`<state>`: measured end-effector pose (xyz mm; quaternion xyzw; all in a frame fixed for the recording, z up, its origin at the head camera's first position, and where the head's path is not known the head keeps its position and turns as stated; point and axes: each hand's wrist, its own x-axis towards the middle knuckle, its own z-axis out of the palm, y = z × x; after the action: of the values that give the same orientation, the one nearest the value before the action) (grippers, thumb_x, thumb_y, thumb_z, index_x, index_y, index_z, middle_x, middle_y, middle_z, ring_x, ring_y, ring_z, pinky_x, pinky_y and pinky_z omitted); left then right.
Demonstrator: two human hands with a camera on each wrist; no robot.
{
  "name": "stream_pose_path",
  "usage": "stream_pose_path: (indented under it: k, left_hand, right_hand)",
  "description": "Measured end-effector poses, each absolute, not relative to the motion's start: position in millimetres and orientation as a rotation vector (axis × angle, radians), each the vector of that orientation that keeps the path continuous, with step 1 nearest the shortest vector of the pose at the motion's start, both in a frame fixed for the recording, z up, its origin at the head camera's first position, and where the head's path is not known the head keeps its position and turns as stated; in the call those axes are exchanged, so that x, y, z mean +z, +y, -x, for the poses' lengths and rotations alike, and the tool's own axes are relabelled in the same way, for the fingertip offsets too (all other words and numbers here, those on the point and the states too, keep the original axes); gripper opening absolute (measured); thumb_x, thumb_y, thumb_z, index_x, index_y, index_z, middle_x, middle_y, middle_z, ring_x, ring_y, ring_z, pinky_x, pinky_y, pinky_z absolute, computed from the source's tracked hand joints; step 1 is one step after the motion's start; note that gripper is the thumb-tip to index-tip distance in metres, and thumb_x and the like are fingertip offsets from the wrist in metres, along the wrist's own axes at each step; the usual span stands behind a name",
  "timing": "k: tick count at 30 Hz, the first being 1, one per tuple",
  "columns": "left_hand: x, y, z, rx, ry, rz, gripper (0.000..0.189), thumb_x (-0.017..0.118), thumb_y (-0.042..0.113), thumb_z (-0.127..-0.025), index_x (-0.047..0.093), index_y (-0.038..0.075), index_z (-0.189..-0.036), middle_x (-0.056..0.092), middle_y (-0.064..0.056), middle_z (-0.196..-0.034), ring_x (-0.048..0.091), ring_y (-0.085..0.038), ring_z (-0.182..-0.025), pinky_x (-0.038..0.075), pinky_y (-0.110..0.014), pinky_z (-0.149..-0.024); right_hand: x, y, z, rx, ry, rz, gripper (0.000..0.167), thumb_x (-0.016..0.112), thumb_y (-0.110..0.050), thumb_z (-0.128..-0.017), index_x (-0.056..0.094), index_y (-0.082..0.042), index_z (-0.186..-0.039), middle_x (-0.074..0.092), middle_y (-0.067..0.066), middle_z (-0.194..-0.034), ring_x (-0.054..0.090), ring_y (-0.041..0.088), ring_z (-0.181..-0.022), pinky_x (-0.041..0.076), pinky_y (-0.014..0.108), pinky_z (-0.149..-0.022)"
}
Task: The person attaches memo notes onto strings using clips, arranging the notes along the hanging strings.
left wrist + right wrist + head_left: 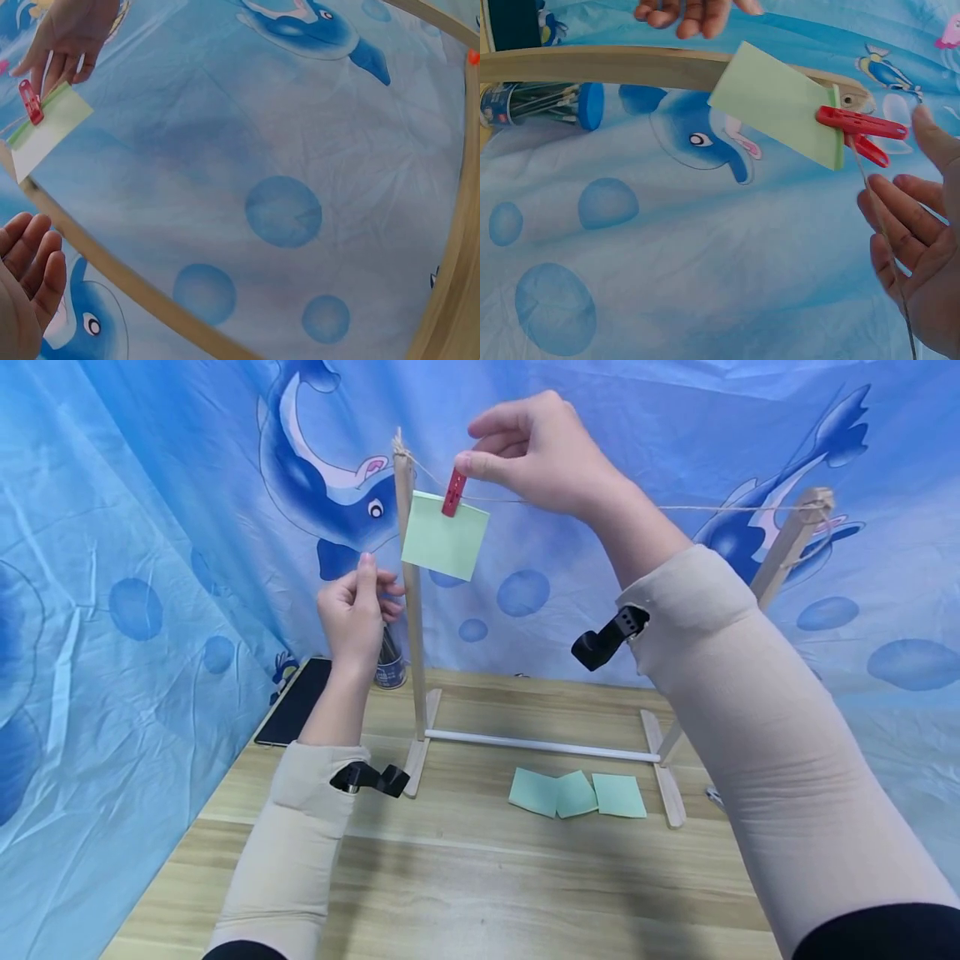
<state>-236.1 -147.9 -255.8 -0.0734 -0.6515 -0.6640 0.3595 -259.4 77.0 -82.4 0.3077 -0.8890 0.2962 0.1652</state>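
Note:
A pale green sticky note hangs from the string near the left post, clamped by a red clothespin. My right hand is right at the clothespin's upper end. In the right wrist view, a small gap shows between its thumb and the clothespin, and the fingers spread loosely around the string with nothing pinched. Lower and to the left, my left hand is beside the wooden post, thumb up and fingers loosely bent, holding nothing.
Several green sticky notes lie on the wooden table. A white rod joins the stand's two feet. The right post carries the string's other end. A jar of brushes and a black tablet sit at the back left.

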Motion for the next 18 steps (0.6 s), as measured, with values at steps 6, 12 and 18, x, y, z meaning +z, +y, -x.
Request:
stream_pose_path:
  k: [6,12,18]
  left_hand:
    - [-269.5,-150.5,229.4,-1.690,-1.706,0.158,0.046,0.053,0.036,-0.106,0.075,0.003,-0.084,0.071,0.000,-0.073,0.063,-0.013,-0.055,0.056,-0.021,-0.054]
    - [-291.6,-148.7,214.8,-1.589,-1.828,0.230,0.046,0.056,0.037,-0.105,0.075,-0.002,-0.089,0.072,-0.005,-0.077,0.063,-0.017,-0.061,0.057,-0.022,-0.056]
    - [-324.0,-151.7,196.6,-1.366,-1.996,0.383,0.029,0.062,0.024,-0.102,0.077,0.002,-0.092,0.072,-0.012,-0.077,0.062,-0.010,-0.061,0.050,-0.016,-0.054]
  right_hand:
    - [-86.6,90.3,249.9,0.917,-2.254,-0.871,0.050,0.069,-0.034,-0.098,0.059,-0.009,-0.140,0.066,0.002,-0.132,0.060,0.007,-0.118,0.045,0.016,-0.102]
    - [-113.4,107.1,232.8,1.041,-1.782,-1.142,0.032,0.069,-0.010,-0.095,0.066,0.007,-0.123,0.071,0.015,-0.113,0.066,0.012,-0.103,0.055,0.025,-0.090]
    - [-174.6,112.7,207.2,1.250,-1.594,-1.280,0.024,0.067,0.004,-0.087,0.067,0.015,-0.109,0.072,0.022,-0.097,0.068,0.017,-0.089,0.059,0.031,-0.083]
